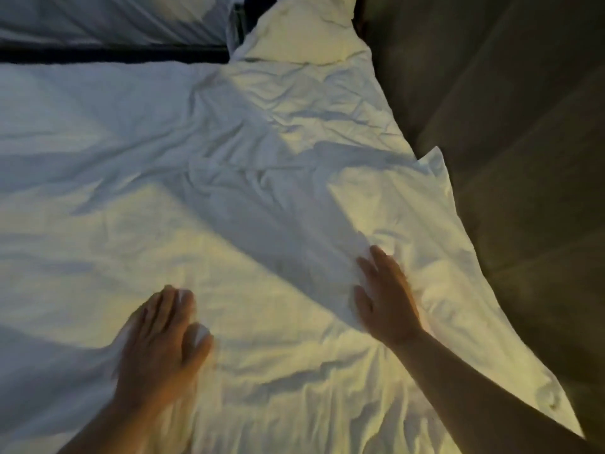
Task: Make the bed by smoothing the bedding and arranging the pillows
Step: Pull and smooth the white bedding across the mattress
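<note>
A white, wrinkled duvet (229,178) covers the bed and fills most of the view. My left hand (160,342) lies flat on it at the lower left, fingers straight and blurred by motion. My right hand (386,296) presses flat on the duvet near its right edge, fingers spread and pointing away from me. A white pillow (304,31) rests at the head of the bed, top middle. Another pillow (114,18) lies at the top left beyond a dark gap.
Brown carpeted floor (517,132) runs along the bed's right side. The duvet's right edge (438,178) hangs over that side with a loose corner sticking out. A dark strip (108,55) separates the duvet from the far-left bedding.
</note>
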### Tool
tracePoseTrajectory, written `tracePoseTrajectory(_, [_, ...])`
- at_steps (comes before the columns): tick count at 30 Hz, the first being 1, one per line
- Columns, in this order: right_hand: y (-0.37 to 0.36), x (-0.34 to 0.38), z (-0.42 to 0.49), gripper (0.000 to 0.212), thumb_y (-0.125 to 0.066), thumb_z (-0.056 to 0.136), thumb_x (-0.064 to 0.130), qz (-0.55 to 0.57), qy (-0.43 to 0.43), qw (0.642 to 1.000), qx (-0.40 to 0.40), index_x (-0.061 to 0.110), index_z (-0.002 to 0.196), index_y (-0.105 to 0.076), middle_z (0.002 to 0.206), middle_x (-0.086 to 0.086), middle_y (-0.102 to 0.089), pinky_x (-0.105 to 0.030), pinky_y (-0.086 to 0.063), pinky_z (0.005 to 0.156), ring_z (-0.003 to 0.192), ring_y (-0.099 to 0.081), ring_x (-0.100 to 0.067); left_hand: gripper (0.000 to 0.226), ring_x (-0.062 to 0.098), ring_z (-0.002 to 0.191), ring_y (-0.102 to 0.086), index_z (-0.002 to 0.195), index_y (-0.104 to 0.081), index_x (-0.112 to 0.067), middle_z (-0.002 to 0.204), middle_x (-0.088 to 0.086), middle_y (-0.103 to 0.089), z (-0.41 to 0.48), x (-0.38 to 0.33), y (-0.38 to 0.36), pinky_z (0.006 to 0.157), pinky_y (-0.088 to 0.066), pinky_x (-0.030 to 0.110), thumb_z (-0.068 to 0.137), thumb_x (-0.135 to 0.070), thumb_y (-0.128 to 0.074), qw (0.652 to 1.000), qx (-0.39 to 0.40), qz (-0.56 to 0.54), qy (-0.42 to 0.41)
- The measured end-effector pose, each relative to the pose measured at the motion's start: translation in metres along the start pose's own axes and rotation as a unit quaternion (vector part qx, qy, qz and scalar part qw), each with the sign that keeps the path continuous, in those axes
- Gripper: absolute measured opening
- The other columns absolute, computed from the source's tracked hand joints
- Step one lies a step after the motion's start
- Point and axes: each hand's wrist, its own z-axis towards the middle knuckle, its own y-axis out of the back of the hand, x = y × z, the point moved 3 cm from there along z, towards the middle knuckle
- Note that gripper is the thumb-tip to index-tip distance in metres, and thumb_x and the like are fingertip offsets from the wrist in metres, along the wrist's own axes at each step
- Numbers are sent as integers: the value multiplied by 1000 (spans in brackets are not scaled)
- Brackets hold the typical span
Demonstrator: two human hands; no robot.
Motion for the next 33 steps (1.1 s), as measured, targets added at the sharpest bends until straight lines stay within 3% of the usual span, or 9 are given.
tracePoseTrajectory(7, [-25,-50,138,111,-63,76,66,32,-285,955,69,28,151,9,158,-18,0,-49,-19,114,146,-9,-36,81,42,138,-33,153,-11,-21,161,13,-8,153,74,27,101,-39,57,89,-51,-52,970,-153,-96,162])
tracePoseTrajectory(12, [-37,-74,153,45,-63,89,30,104,-215,971,1,8,127,-56,123,-19,-60,-42,-41,99,117,-55,-35,71,50,103,-58,128,-52,-17,113,27,-56,205,90,32,86,-52,53,79,-68,-45,971,-41,-22,233])
tracePoseTrajectory(14, [-27,-81,156,30,-63,88,20,77,-188,976,-78,2,113,-64,112,-24,-64,-43,-43,95,109,-58,-38,60,50,95,-59,109,-60,-12,105,27,-57,215,86,43,80,-52,52,80,-61,-43,969,-98,-14,228])
tracePoseTrajectory(17, [-11,-97,149,37,-53,88,29,15,-189,968,-167,4,113,-63,109,-24,-62,-41,-42,90,105,-56,-38,40,54,85,-57,105,-57,-12,102,28,-50,223,81,51,74,-50,56,89,-48,-52,960,-201,-17,196])
tracePoseTrajectory(19, [-19,-110,145,45,-47,90,38,1,-253,962,-102,13,127,-55,122,-23,-56,-45,-43,94,113,-52,-39,35,53,87,-56,111,-53,-14,108,27,-46,229,77,38,77,-50,56,89,-41,-57,966,-175,-30,186])
tracePoseTrajectory(22, [-32,-113,153,62,-54,89,34,18,-320,947,19,26,145,-27,144,-18,-35,-48,-37,103,128,-41,-40,70,52,106,-54,140,-32,-26,135,26,-34,230,75,10,88,-49,55,81,-33,-68,975,-84,-117,171])
tracePoseTrajectory(25, [-26,-79,173,72,-53,90,31,-66,-259,963,-18,21,150,-16,158,-17,-11,-50,-31,106,134,-32,-45,98,40,131,-42,150,-8,-33,159,5,-8,219,73,12,101,-44,50,72,-45,-66,961,-140,-193,139])
tracePoseTrajectory(29, [-33,-45,191,59,-32,96,52,-212,-4,977,23,26,148,-23,159,-11,-18,-54,-19,115,143,-22,-37,90,35,143,-20,144,-27,-25,156,9,-24,216,33,3,112,-20,52,70,-75,-38,991,-125,39,-5])
tracePoseTrajectory(33, [-27,-133,181,74,-9,89,70,-225,-202,952,56,27,149,-16,158,-12,-21,-50,-16,117,143,-22,-35,87,27,142,-19,140,-21,-24,152,2,-23,238,34,-13,110,-22,56,75,-83,-18,992,-44,108,42])
